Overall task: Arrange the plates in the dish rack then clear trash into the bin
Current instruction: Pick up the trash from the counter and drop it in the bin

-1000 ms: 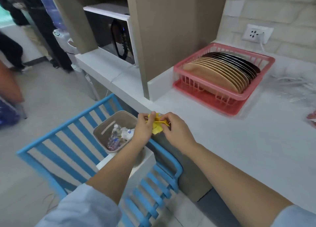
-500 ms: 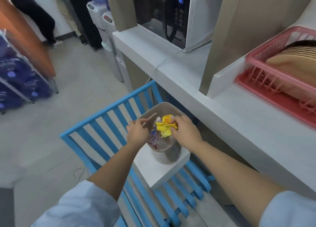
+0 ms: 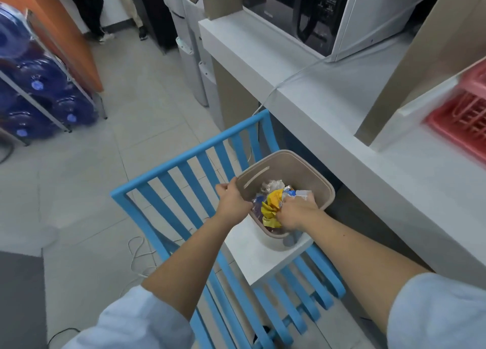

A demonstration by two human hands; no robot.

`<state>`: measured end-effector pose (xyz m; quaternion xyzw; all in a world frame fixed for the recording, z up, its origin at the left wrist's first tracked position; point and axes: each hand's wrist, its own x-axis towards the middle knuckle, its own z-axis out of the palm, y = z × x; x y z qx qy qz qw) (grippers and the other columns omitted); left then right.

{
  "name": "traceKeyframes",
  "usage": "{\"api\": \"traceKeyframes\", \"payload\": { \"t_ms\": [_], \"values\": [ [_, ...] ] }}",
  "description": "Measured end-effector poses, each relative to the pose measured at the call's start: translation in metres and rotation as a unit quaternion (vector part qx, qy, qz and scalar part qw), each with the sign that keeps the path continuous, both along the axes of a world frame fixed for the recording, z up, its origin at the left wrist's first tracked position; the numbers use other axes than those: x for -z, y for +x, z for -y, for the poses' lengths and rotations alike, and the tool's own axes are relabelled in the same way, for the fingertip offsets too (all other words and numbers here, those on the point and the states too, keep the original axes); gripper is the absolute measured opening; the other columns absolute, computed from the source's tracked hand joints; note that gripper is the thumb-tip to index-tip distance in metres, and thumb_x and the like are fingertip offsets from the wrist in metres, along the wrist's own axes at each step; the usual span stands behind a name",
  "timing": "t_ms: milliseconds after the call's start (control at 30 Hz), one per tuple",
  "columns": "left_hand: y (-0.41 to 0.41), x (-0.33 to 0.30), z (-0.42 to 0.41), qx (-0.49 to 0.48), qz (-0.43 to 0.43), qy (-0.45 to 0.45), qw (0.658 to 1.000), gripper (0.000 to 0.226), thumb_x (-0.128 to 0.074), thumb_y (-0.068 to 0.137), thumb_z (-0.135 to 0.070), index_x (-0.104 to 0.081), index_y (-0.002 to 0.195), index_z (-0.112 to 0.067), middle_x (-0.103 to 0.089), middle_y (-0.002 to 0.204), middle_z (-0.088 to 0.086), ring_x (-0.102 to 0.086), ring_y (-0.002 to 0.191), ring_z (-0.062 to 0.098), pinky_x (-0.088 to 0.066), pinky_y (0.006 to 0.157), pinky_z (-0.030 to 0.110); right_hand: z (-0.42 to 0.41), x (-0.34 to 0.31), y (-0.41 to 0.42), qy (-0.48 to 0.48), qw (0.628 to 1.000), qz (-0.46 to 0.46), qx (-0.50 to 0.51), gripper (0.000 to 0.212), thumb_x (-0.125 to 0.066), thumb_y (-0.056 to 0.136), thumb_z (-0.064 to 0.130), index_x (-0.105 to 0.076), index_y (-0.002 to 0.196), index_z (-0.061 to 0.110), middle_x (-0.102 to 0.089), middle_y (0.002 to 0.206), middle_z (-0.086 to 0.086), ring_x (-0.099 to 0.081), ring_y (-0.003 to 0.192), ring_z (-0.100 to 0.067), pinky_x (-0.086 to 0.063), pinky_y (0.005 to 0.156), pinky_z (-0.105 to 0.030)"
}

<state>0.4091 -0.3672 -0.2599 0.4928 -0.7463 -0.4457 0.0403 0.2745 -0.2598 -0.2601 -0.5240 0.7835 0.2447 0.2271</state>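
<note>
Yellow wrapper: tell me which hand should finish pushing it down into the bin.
Right. The right hand is already in the bin on the yellow wrapper; the left hand holds the rim.

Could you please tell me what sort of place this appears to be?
Probably an office pantry or break room: a white microwave on a white counter, a grey water dispenser, and racked blue water jugs.
</note>
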Motion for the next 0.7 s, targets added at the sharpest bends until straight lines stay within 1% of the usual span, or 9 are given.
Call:
{"api": "traceKeyframes", "payload": {
  "t_ms": [133,233,333,367,467,533,567,633,700],
  "values": [
    [0.0,-0.002,-0.002,-0.009,0.0,0.003,1.0,0.076,-0.073,0.083,-0.008,-0.032,0.145,-0.018,-0.017,0.115,-0.003,-0.039,0.081,0.007,-0.036,0.076,0.003,0.003,0.011,0.004,0.015,0.998,0.036,0.053,0.05,-0.027,0.094,0.03,-0.042,0.14,0.017,-0.032,0.152,-0.006,-0.026,0.137,-0.03,-0.003,0.109,-0.058],
    [0.0,-0.004,-0.003,-0.008,0.015,0.003,1.0,0.081,-0.073,0.083,-0.009,-0.027,0.15,-0.019,-0.021,0.121,0.0,-0.041,0.094,0.014,-0.037,0.083,0.012,0.0,0.01,0.004,-0.014,0.997,0.053,0.063,0.047,-0.034,0.092,0.032,-0.05,0.133,0.016,-0.023,0.151,-0.008,-0.019,0.135,-0.032,-0.01,0.108,-0.055],
    [-0.002,-0.005,-0.003,-0.016,0.045,-0.012,0.999,0.087,-0.075,0.082,-0.015,-0.024,0.153,-0.019,-0.024,0.133,0.007,-0.038,0.121,0.025,-0.037,0.094,0.023,-0.006,0.003,0.003,-0.079,0.99,0.09,0.071,0.037,-0.04,0.094,0.031,-0.059,0.121,0.013,-0.03,0.142,-0.01,-0.028,0.126,-0.032,-0.025,0.105,-0.049],
    [-0.002,-0.005,-0.003,-0.019,0.057,-0.018,0.998,0.087,-0.076,0.082,-0.017,-0.024,0.153,-0.019,-0.025,0.133,0.008,-0.035,0.125,0.026,-0.035,0.094,0.023,-0.008,-0.001,0.003,-0.092,0.988,0.101,0.07,0.037,-0.04,0.094,0.03,-0.06,0.119,0.013,-0.034,0.139,-0.01,-0.033,0.123,-0.032,-0.027,0.105,-0.048],
    [-0.004,-0.007,-0.003,-0.025,0.074,-0.023,0.997,0.081,-0.074,0.084,-0.021,-0.029,0.151,-0.02,-0.029,0.129,0.009,-0.035,0.123,0.026,-0.032,0.084,0.021,-0.014,-0.017,0.003,-0.113,0.982,0.129,0.079,0.03,-0.04,0.094,0.033,-0.063,0.097,0.015,-0.053,0.115,-0.008,-0.046,0.102,-0.026,-0.029,0.103,-0.045],
    [-0.006,-0.012,-0.008,-0.026,0.069,-0.027,0.997,0.073,-0.071,0.085,-0.024,-0.034,0.148,-0.023,-0.031,0.128,0.009,-0.036,0.123,0.027,-0.034,0.082,0.022,-0.024,-0.028,0.0,-0.122,0.977,0.152,0.082,0.03,-0.04,0.094,0.037,-0.065,0.087,0.02,-0.059,0.096,-0.002,-0.051,0.099,-0.024,-0.027,0.103,-0.046],
    [-0.007,-0.014,-0.01,-0.027,0.071,-0.029,0.997,0.069,-0.069,0.086,-0.024,-0.036,0.147,-0.025,-0.033,0.129,0.01,-0.035,0.124,0.028,-0.034,0.082,0.024,-0.028,-0.033,-0.002,-0.129,0.974,0.168,0.079,0.031,-0.04,0.094,0.038,-0.069,0.093,0.025,-0.062,0.096,0.0,-0.053,0.102,-0.024,-0.028,0.104,-0.046],
    [-0.008,-0.021,-0.017,-0.023,0.089,-0.045,0.995,0.063,-0.062,0.088,-0.026,-0.037,0.146,-0.027,-0.037,0.134,0.012,-0.032,0.128,0.03,-0.034,0.083,0.027,-0.04,-0.043,-0.007,-0.164,0.96,0.208,0.088,0.03,-0.044,0.095,0.035,-0.069,0.111,0.035,-0.064,0.111,0.001,-0.053,0.11,-0.023,-0.036,0.104,-0.042],
    [-0.012,-0.03,-0.025,-0.002,0.102,-0.068,0.992,0.055,-0.056,0.091,-0.026,-0.044,0.144,-0.027,-0.042,0.14,0.013,-0.033,0.133,0.031,-0.035,0.095,0.033,-0.051,-0.056,-0.013,-0.211,0.941,0.238,0.115,0.032,-0.047,0.095,0.032,-0.065,0.122,0.035,-0.058,0.124,-0.004,-0.051,0.115,-0.024,-0.043,0.1,-0.039]
  ]
}}
